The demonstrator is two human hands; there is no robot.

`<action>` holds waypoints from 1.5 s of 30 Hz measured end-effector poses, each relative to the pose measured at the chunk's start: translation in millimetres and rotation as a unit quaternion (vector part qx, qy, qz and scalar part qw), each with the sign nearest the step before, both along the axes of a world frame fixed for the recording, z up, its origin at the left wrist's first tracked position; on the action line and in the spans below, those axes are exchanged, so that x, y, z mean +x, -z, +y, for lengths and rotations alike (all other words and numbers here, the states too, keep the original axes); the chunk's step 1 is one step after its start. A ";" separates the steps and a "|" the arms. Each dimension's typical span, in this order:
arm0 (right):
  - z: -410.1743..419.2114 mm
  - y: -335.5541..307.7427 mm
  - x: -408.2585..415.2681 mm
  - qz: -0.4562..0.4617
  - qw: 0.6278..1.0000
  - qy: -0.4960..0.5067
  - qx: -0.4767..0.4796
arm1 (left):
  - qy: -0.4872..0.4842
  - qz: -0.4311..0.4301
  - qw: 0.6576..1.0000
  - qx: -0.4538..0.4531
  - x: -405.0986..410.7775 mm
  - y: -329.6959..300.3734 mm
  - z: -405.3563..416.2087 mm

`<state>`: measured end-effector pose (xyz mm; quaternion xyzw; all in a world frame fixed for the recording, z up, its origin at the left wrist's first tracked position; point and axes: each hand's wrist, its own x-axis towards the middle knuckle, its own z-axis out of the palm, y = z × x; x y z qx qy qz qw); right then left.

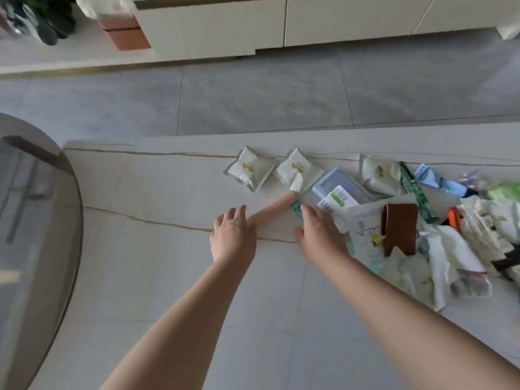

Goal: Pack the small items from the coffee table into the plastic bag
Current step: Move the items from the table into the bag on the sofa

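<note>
Small items lie spread over the right half of the pale stone coffee table (140,277). A pink ribbed case (274,209) lies slanted in the middle, and a teal packet (297,211) lies beside its far end. My left hand (232,237) hovers over the pink case's near end with relaxed fingers and holds nothing. My right hand (318,233) reaches over the teal packet with its fingers straight. Three white sachets (250,168) (298,168) (378,173) lie along the far edge. A crumpled plastic bag (363,229) lies right of my right hand under a brown leather pouch (399,228).
A clear flat box (342,187) with a barcode slip, a green strap (413,190), a blue-and-white packet (437,178), an orange item (455,222) and white wrappers (455,254) crowd the right end. A round glass side table (33,220) stands at the left. Grey floor and a cream cabinet (281,23) lie beyond.
</note>
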<state>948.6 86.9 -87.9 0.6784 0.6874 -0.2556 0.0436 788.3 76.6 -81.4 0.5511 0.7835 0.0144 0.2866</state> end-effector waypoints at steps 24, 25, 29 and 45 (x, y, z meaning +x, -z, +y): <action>47.1 -6.3 55.3 -0.114 0.969 0.218 0.019 | -0.061 -0.121 0.986 -0.093 22.5 16.8 -47.3; 42.1 -4.5 59.0 -0.100 0.968 0.228 0.003 | -0.058 -0.121 0.987 -0.091 23.6 15.7 -49.6; 21.0 -11.8 67.3 0.012 0.974 0.221 -0.051 | -0.061 -0.130 0.986 -0.088 28.1 3.0 -61.3; -152.4 -206.4 120.5 0.568 0.652 0.473 -0.168 | -0.142 -0.260 0.950 -0.098 94.8 -207.4 -139.0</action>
